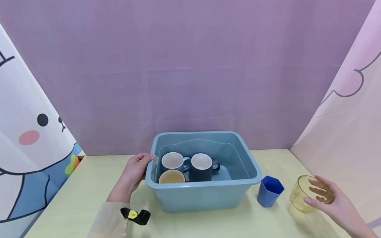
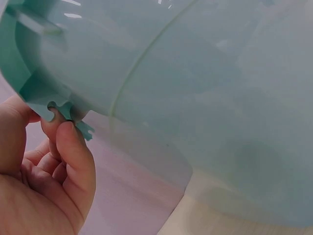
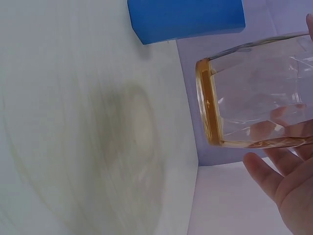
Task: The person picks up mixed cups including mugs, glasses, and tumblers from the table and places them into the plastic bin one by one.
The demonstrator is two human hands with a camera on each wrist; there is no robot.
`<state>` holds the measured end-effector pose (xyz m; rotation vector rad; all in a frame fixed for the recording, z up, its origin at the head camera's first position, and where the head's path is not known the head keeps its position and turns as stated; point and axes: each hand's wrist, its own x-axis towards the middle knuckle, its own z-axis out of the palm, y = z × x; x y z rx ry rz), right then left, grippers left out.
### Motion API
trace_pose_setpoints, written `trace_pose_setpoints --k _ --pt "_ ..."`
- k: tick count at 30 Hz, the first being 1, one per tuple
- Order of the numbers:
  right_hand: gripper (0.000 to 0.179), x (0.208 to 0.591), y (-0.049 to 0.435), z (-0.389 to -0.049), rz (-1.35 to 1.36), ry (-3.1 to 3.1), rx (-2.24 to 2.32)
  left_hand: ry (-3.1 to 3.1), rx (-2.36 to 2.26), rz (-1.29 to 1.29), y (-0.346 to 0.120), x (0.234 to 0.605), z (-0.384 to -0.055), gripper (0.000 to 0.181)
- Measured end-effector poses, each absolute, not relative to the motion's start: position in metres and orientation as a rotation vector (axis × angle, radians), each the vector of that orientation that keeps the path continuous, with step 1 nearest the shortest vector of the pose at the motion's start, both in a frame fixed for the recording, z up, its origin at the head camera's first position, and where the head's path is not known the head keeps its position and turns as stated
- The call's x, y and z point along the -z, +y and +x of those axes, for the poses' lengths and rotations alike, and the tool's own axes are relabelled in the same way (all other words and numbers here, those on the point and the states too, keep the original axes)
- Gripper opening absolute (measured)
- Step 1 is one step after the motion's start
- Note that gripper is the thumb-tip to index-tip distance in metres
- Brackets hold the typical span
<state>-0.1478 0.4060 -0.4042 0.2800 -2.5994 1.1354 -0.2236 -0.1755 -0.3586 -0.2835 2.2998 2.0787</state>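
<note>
My left hand pinches the left rim of a blue-grey plastic basin; the left wrist view shows thumb and fingers at the rim's underside. Inside the basin, on its left half, stand two dark mugs with white insides, one mug left of the other mug, and a cup with a tan inside nearer the front wall. With my right hand I hold a clear yellowish glass by its side. Its base is off the table in the right wrist view, above a soft shadow.
A blue hexagonal cup stands on the table between the basin and the glass. The pale yellow table meets a purple cloth behind, with printed cloths on both sides. A black strap sits at my left wrist.
</note>
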Motion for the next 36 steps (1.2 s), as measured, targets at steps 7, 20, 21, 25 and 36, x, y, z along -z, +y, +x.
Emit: trace_pose_setpoints --k 7,20,21,25,36 --pt "0.085 0.4 0.399 -0.148 0.287 -2.564 -1.175 2.307 -2.067 -0.285 -0.176 0.358 -0.222 0.041" --pt "0.082 0.393 0.392 -0.145 0.32 -2.536 -1.166 2.304 -2.056 -0.284 -0.175 0.357 -0.222 0.042" --pt "0.082 0.392 0.392 -0.145 0.323 -2.535 -1.165 2.303 -2.056 -0.286 -0.176 0.357 -0.222 0.042" --pt "0.083 0.39 0.391 -0.145 0.332 -2.528 -1.163 2.301 -2.054 -0.295 -0.176 0.357 -0.222 0.042" --pt "0.084 0.383 0.381 -0.145 0.382 -2.457 -1.181 2.291 -2.055 -0.302 -0.176 0.358 -0.223 0.041"
